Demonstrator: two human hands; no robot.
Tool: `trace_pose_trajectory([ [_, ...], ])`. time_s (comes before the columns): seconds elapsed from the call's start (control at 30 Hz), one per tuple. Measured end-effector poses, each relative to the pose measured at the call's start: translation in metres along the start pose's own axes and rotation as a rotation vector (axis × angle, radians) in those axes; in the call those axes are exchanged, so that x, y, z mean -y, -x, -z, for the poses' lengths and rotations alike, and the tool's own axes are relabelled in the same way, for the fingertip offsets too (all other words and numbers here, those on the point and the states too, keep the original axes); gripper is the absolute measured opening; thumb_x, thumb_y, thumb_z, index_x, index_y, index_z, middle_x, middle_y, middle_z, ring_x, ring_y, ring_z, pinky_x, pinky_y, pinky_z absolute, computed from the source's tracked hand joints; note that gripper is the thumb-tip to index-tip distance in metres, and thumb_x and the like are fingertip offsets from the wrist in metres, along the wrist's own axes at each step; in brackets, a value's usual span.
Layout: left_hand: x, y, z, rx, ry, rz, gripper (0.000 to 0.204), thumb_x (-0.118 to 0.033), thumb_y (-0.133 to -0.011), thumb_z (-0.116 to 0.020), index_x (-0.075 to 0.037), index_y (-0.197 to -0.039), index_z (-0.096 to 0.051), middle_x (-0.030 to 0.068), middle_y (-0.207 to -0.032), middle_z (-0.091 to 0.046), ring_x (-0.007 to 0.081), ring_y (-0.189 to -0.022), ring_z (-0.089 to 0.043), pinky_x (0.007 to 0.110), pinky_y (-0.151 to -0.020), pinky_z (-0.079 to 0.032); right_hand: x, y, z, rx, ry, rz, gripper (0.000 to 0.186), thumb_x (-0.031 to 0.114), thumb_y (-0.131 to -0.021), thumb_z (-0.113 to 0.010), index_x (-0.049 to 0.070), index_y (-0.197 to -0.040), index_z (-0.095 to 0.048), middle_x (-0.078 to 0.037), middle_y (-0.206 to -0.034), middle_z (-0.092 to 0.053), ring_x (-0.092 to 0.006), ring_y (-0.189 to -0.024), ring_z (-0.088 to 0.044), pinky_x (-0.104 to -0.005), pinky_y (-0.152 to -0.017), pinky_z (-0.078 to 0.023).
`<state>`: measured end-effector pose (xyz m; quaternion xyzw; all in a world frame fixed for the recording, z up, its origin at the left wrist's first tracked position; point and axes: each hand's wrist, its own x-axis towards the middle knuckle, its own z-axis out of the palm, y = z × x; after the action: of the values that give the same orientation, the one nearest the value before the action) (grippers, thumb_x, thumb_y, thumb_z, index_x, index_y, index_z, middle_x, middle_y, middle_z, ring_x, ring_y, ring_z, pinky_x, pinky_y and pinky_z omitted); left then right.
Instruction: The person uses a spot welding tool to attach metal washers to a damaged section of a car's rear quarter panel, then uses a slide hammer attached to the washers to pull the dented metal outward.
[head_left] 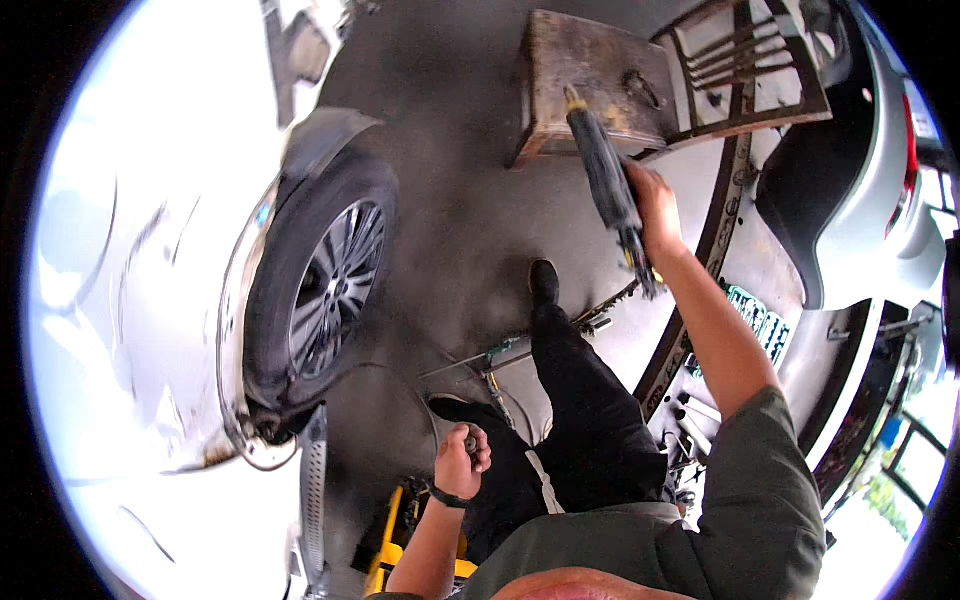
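My right hand (655, 212) is wrapped round the rear part of a long black cylindrical tool (603, 165). Its narrow brass-coloured tip points up and away, over the near edge of a worn wooden chair (575, 50). I cannot make out the tool's exact kind. Lower down, in front of my body, my left hand (463, 462) is closed round a small dark round piece (471, 444), mostly hidden by the fingers. A dark band circles that wrist. On the chair seat lies a small dark object (643, 88).
To the left stands a white car (120, 300) with an exposed wheel (340, 285). Rods and a hose (500, 350) lie on the floor by my feet. Something yellow (385, 550) stands below my left arm. Green-and-white items (765, 325) and a silver car (860, 220) are at right.
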<state>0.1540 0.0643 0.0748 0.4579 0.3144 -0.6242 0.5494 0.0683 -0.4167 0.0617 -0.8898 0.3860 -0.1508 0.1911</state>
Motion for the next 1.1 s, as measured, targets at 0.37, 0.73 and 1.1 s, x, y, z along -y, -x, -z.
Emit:
trace_pose_trajectory([
  [0.37,-0.053,-0.092,-0.195,-0.088,-0.17,-0.003,0.022,-0.026,-0.099,-0.055,-0.005,-0.098,-0.06,0.0059,-0.082,-0.058,0.0174,-0.069,-0.056,0.029,-0.054,-0.043,-0.198,-0.206,-0.087,0.006,0.11,-0.508,0.032,0.026,-0.099,-0.043,0.014,-0.117,-0.067,-0.019,-0.12,-0.067,-0.0401,-0.113,-0.062,-0.0469,-0.094,-0.049],
  [0.73,-0.152,-0.234,-0.341,-0.089,-0.337,-0.05,0.019,-0.027,-0.094,-0.065,-0.011,-0.104,-0.064,0.0032,-0.094,-0.064,0.0167,-0.085,-0.063,0.031,-0.069,-0.051,-0.227,-0.26,-0.104,0.477,0.267,-0.519,0.053,0.019,-0.083,-0.07,0.017,-0.133,-0.055,-0.014,-0.131,-0.059,-0.0343,-0.128,-0.054,-0.0496,-0.102,-0.045],
  [1.1,-0.277,-0.483,-0.525,0.103,-0.381,-0.166,0.025,-0.03,-0.098,-0.057,-0.007,-0.105,-0.063,0.0066,-0.096,-0.066,0.0193,-0.088,-0.065,0.035,-0.078,-0.057,-0.214,-0.179,-0.084,0.073,-0.146,-0.587,0.049,0.012,-0.079,-0.067,0.009,-0.127,-0.056,-0.02,-0.122,-0.056,-0.0415,-0.117,-0.053,-0.0512,-0.098,-0.045],
])
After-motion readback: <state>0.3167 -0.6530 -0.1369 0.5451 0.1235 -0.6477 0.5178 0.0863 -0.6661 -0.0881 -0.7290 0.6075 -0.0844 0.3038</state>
